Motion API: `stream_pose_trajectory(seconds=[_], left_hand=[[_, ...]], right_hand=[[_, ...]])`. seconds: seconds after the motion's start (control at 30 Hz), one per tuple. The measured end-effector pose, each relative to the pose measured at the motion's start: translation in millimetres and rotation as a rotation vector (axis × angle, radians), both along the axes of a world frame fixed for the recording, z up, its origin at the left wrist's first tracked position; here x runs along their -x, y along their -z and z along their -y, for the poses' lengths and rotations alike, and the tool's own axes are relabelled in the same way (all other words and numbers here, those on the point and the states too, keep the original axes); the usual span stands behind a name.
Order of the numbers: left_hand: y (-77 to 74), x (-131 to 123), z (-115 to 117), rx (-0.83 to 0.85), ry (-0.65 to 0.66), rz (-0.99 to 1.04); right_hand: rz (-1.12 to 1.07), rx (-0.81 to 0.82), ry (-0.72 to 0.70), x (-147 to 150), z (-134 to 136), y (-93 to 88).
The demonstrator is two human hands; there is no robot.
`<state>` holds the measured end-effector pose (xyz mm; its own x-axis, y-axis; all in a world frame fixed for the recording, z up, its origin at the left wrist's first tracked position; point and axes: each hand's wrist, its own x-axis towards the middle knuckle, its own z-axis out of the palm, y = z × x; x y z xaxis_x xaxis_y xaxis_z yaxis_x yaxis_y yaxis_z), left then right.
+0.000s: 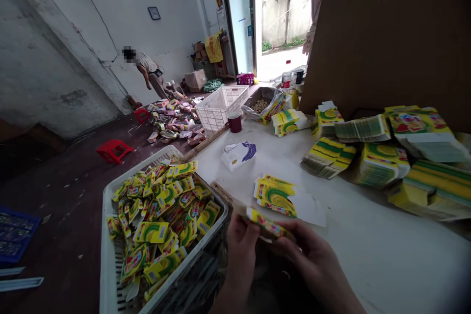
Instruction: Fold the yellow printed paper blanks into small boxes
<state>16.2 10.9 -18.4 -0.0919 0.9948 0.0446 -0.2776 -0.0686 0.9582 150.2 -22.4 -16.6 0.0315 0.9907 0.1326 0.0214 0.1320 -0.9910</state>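
Between my two hands, at the near edge of the white table, is a small yellow cardboard box (268, 225) with red and green print. My left hand (241, 240) grips its left end, thumb on the near side. Closed on the right end is my right hand (309, 250), its fingers partly hidden behind the box. Just beyond lie several flat yellow cartons (275, 195) with white flaps. To the left stands a white plastic crate (106, 255) heaped with yellow boxes (165, 196) of the same print.
Stacks of flat yellow cartons (382, 164) line the table's right side. A white and purple box (239, 155), a dark red mug (234, 121) and a bag of small round pieces (260, 105) stand farther back. A person (149, 66) bends near piled packages; a red stool (114, 149) is on the floor.
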Motion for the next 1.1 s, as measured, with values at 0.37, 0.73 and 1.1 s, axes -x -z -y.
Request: stream_pose_trajectory(seconds=[0.37, 0.73, 1.1], left_hand=[[-61.7, 23, 4, -0.237, 0.38, -0.751], [-32.9, -1, 27, -0.32, 0.54, -1.027], [-24.4, 1, 15, -0.254, 0.496, -1.078]], right_hand=[[0.72, -0.676, 0.167, -47, 11, -6.9], [-0.717, 0.267, -0.15, -10, 17, -1.6], [-0.111, -0.091, -0.082, -18, 11, 5.8]])
